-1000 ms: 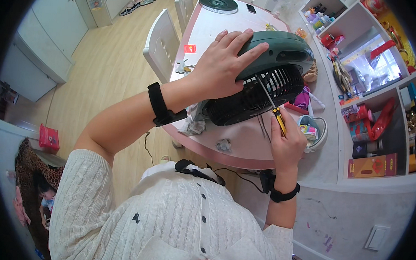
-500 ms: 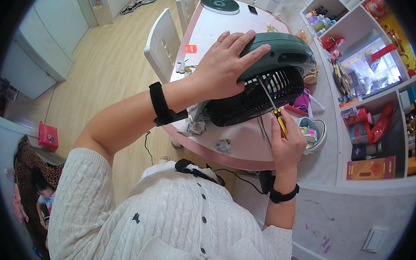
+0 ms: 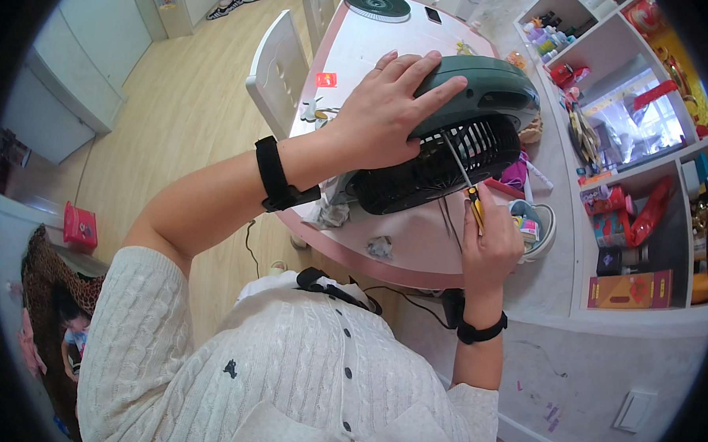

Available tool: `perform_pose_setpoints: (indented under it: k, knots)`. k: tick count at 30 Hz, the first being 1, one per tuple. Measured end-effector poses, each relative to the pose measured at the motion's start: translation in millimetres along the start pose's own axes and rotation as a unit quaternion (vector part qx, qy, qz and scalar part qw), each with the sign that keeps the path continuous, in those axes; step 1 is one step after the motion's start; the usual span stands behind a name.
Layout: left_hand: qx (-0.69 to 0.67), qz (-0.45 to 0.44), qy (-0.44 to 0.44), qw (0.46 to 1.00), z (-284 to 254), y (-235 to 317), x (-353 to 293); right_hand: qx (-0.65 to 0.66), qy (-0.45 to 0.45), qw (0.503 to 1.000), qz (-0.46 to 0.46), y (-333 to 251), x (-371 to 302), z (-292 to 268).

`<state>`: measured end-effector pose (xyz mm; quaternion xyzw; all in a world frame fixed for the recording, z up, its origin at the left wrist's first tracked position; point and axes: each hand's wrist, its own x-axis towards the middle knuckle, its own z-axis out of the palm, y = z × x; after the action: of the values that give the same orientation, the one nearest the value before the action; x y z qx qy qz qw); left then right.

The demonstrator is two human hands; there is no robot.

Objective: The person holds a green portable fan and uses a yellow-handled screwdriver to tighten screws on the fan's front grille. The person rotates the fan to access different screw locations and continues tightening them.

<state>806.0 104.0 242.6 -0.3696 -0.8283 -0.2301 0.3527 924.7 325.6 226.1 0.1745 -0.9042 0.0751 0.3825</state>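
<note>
- Left hand point(image 3: 386, 116) is spread flat on the fan point(image 3: 461, 131), steadying it.
- Right hand point(image 3: 489, 247) grips a screwdriver point(image 3: 465, 182), tip in the fan's grille: screw work, seemingly.
- Next: keep the tip seated.

The left arm reaches forward from the lower left, bent a little at the elbow, with a black band around the wrist. The left hand point(image 3: 382, 112) lies flat, palm down, its fingers spread. The right forearm rises almost straight up, also with a black wrist band. The right hand point(image 3: 489, 247) is closed in a grip.
</note>
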Motion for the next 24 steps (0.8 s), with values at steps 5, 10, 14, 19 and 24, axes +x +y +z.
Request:
perform_pose_setpoints:
  k: [5, 10, 14, 19, 24]
  knots:
    - [0.002, 0.0, -0.005, 1.0, 0.4, 0.5, 0.3, 0.269, 0.004, 0.937, 0.223, -4.1, -5.0, 13.2]
    - [-0.004, -0.005, -0.008, 1.0, -1.5, 0.5, 0.4, 0.46, -0.074, 0.78, 0.417, -0.7, -3.6, 6.8]
    - [-0.003, -0.005, -0.006, 1.0, -0.6, 2.4, -0.1, 0.326, -0.025, 0.907, 0.266, -2.1, -11.7, 17.5]
    - [0.002, -0.008, 0.0, 1.0, 1.2, 0.6, -0.7, 0.117, 0.007, 0.977, 0.178, -13.1, 5.6, 3.0]
    - [-0.006, -0.008, 0.007, 1.0, 1.6, 0.1, -1.0, 0.099, -0.01, 0.974, 0.203, -16.7, 17.0, -1.2]
